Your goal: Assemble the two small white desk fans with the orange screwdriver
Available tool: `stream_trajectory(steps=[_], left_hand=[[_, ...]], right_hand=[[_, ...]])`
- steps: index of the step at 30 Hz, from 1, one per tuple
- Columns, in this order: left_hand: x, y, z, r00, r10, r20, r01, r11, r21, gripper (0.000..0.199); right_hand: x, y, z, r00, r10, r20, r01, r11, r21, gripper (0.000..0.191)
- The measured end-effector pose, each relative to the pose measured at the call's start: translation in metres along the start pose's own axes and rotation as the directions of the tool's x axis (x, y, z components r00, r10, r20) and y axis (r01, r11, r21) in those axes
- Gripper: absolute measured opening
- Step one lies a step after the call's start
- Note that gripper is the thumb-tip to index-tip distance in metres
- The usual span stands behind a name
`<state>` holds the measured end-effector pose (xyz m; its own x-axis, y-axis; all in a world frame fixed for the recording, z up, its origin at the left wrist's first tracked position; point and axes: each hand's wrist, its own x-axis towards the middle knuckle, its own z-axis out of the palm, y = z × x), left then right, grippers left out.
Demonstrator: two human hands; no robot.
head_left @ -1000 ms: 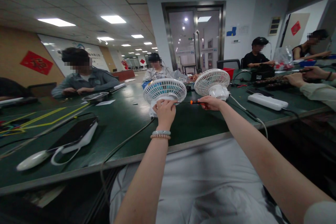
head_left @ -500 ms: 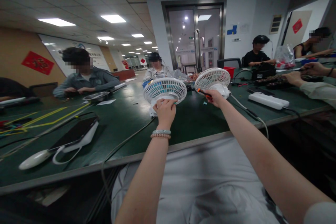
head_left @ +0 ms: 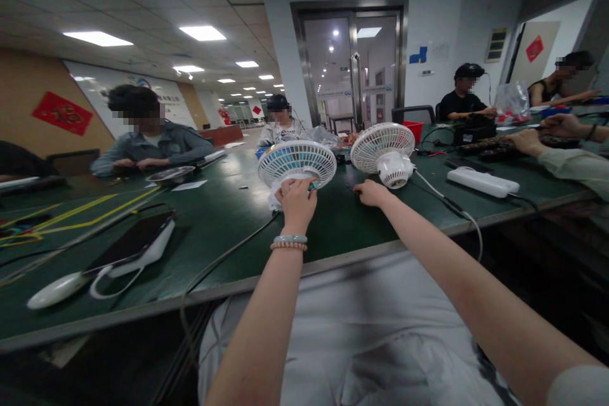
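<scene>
A white electric fan with a round slatted grille stands tilted on the table in front of me. My left hand is closed around its back housing, and a small teal bit shows by the fingertips. Just to the right lies a second white fan, its vented motor housing facing me and a cable running off it. My right hand is low over the tabletop beside that second fan, fingers curled together. Something dark shows at its fingertips, too small to name.
On the left of the green table are a phone on a white stand and yellow straps. A white power strip lies to the right. Several people sit around; a co-worker's hands are at far right.
My right hand has come down and left, away from the second fan's housing. The orange-and-black tool it held no longer shows. My left hand stays on the first fan.
</scene>
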<state>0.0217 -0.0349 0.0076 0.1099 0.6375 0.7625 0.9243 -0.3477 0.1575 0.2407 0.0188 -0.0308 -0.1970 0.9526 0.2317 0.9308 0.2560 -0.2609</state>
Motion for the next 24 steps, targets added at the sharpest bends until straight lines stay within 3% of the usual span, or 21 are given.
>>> stream_trajectory(steps=[7,10,14,18,20,21,24], left_hand=[[0.0,-0.002,0.001,1.0,-0.003,-0.007,0.003,1.0,-0.017,0.027],[-0.001,-0.002,0.002,1.0,0.0,-0.03,-0.001,0.999,-0.035,0.031],[-0.001,-0.003,0.0,0.997,-0.009,-0.073,0.005,0.998,-0.06,0.035],[0.0,-0.005,-0.001,0.969,-0.171,-0.177,0.157,0.984,-0.087,0.036],[0.001,-0.008,0.002,0.908,-0.349,-0.232,0.338,0.937,-0.087,0.04],[0.002,-0.011,0.004,0.857,-0.454,-0.243,0.444,0.891,-0.096,0.043],[0.006,-0.019,0.01,0.625,-0.767,-0.146,0.748,0.642,-0.169,0.053]], right_hand=[[-0.007,-0.003,-0.002,0.999,0.024,-0.03,-0.027,0.994,-0.105,0.036],[-0.012,-0.011,-0.005,0.985,0.001,-0.171,-0.026,0.99,-0.14,0.034],[-0.019,-0.032,-0.012,0.915,-0.059,-0.399,0.004,0.991,-0.136,0.036],[-0.014,-0.058,-0.018,0.87,-0.161,-0.466,0.159,0.986,-0.042,0.042],[-0.006,-0.072,-0.017,0.876,-0.147,-0.459,0.196,0.979,0.061,0.046],[-0.001,-0.08,-0.016,0.885,-0.115,-0.452,0.193,0.973,0.13,0.048],[0.015,-0.099,-0.006,0.917,0.036,-0.397,0.139,0.905,0.403,0.055]])
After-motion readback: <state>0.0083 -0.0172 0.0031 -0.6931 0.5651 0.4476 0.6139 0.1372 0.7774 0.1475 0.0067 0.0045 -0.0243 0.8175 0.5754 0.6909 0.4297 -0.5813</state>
